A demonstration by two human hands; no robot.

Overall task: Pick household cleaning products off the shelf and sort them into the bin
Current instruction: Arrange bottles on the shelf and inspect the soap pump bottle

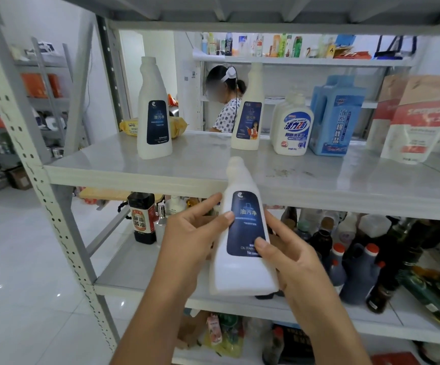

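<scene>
Head view: the left hand and right hand grip one white oil-stain cleaner bottle in front of the shelf edge, both thumbs pressed on its dark blue label. Its opaque wall hides the contents. Behind, on the shelf, stand two matching bottles, one hand-soap pump bottle, a blue jug and red-and-white pouches.

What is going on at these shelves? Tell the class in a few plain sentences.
A person holds a white cleaner bottle in front of the shelf, left hand and right hand both gripping it. A matching bottle and a second one stand on the shelf near a hand-wash bottle. No bin is in view.
</scene>
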